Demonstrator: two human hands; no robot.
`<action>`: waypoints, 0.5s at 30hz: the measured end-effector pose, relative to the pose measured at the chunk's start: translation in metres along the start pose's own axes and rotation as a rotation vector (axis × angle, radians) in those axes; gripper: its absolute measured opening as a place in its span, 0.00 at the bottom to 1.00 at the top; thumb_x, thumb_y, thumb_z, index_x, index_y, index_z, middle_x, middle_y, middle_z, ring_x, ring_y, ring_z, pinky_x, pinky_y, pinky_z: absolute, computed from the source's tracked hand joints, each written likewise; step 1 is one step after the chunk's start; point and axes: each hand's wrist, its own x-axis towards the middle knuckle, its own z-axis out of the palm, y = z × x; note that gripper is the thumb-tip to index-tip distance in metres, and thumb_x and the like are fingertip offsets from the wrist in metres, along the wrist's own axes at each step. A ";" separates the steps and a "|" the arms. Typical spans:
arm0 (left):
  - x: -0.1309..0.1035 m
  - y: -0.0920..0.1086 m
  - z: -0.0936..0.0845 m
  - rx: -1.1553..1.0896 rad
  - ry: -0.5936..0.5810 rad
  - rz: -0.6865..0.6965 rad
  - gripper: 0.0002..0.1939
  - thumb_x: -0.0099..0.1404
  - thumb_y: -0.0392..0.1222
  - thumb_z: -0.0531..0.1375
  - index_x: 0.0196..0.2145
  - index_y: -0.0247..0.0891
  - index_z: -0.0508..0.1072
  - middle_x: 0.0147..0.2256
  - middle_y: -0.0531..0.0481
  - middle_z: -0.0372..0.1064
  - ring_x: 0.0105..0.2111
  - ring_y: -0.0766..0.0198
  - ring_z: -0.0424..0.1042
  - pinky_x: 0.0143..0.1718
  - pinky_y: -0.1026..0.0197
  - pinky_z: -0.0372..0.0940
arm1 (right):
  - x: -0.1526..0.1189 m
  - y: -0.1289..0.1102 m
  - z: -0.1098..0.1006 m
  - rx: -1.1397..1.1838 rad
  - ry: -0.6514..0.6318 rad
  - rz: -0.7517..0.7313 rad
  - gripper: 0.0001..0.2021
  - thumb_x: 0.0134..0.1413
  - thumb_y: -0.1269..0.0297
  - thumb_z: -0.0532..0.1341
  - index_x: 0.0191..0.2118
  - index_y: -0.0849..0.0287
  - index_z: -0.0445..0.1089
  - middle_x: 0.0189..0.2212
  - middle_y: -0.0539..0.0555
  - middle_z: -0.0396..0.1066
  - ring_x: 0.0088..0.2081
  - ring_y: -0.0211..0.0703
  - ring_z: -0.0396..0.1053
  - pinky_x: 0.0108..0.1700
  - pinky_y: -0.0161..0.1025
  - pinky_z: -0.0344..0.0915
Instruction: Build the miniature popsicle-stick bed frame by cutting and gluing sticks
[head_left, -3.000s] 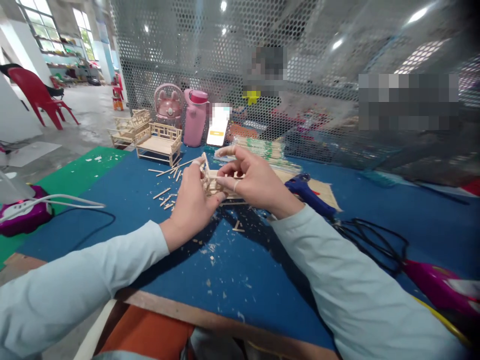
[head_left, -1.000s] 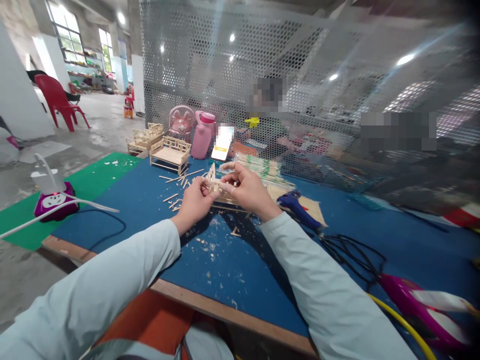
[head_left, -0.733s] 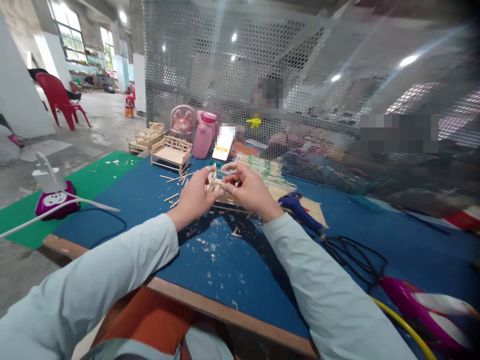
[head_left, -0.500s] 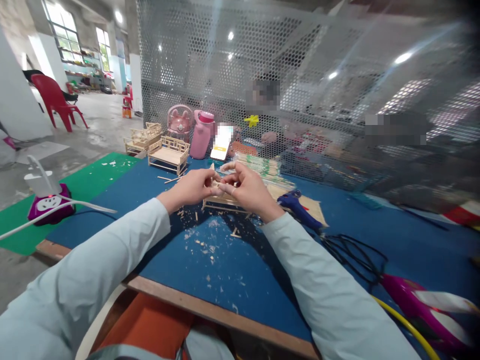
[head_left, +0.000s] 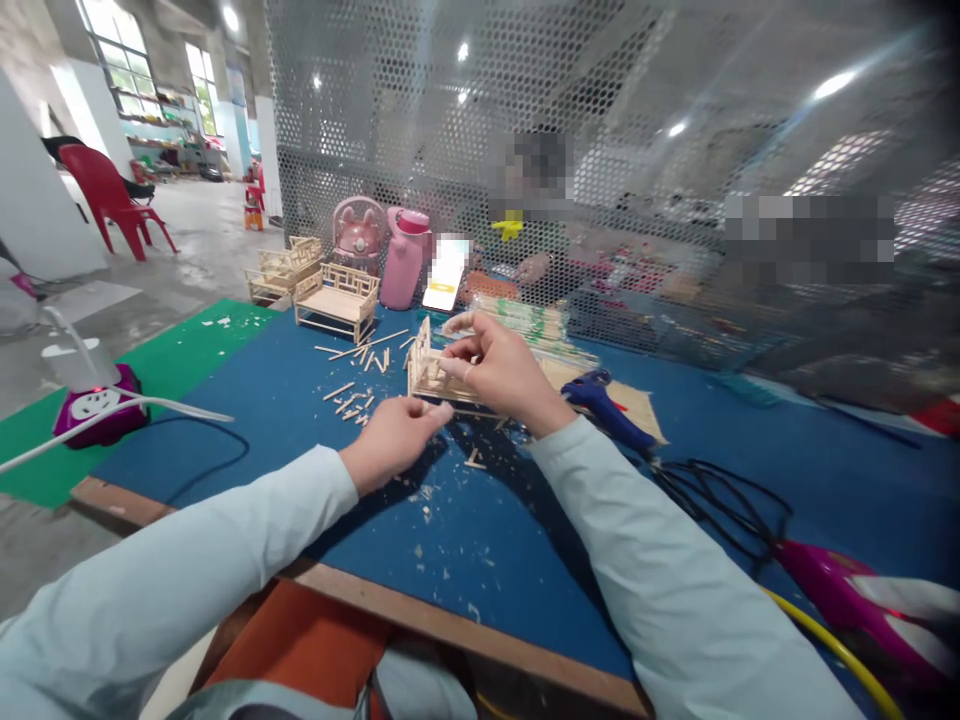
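A miniature bench made of thin wooden sticks stands on the blue tabletop, its right part hidden behind my right hand. The fingers of that hand are curled, with thumb and fingertips closed on the bench's frame. Lower and to the left, my left hand is apart from the bench, thumb and fingers pinched together; anything between them is too small to make out. Loose short sticks lie scattered left of the bench. A finished-looking miniature bench stands behind them.
A blue glue gun lies at the right, its black cord trailing to a purple power strip. Bundled sticks, a phone and a pink bottle are at the back. Behind a perforated metal screen sits another person.
My left hand has drawn away from the bench, down and toward me, uncovering the bench's left end and loose sticks. My right hand stays at the bench.
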 end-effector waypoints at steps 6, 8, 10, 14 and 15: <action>-0.003 0.012 0.021 -0.645 0.201 -0.174 0.12 0.66 0.39 0.52 0.25 0.34 0.63 0.18 0.59 0.60 0.10 0.78 0.49 0.12 0.72 0.43 | 0.002 0.001 0.001 -0.002 -0.006 0.003 0.16 0.41 0.73 0.60 0.40 0.58 0.62 0.23 0.46 0.68 0.25 0.36 0.65 0.28 0.34 0.59; 0.000 0.016 0.024 -0.734 0.239 -0.205 0.10 0.66 0.37 0.53 0.27 0.33 0.64 0.20 0.57 0.64 0.10 0.79 0.52 0.12 0.73 0.45 | 0.003 0.001 0.002 -0.004 0.003 -0.008 0.16 0.41 0.74 0.59 0.39 0.58 0.62 0.23 0.46 0.68 0.25 0.35 0.66 0.29 0.34 0.59; 0.004 0.019 0.029 -0.844 0.270 -0.234 0.08 0.65 0.37 0.54 0.29 0.32 0.65 0.21 0.56 0.66 0.11 0.80 0.54 0.12 0.74 0.46 | 0.003 0.002 0.002 -0.014 0.019 -0.021 0.15 0.41 0.74 0.59 0.39 0.58 0.62 0.23 0.46 0.68 0.26 0.36 0.67 0.30 0.34 0.60; 0.011 0.026 0.038 -0.978 0.343 -0.235 0.07 0.65 0.36 0.54 0.29 0.32 0.65 0.21 0.57 0.64 0.13 0.79 0.59 0.13 0.75 0.49 | 0.005 0.003 0.002 -0.027 0.031 -0.019 0.14 0.42 0.73 0.59 0.39 0.58 0.63 0.23 0.47 0.68 0.26 0.36 0.67 0.30 0.34 0.61; 0.011 0.026 0.039 -0.976 0.353 -0.233 0.07 0.65 0.36 0.54 0.29 0.33 0.65 0.21 0.57 0.64 0.13 0.79 0.59 0.14 0.75 0.49 | 0.005 0.004 0.002 -0.033 0.032 -0.019 0.14 0.42 0.72 0.59 0.39 0.58 0.63 0.24 0.47 0.68 0.26 0.36 0.67 0.30 0.34 0.60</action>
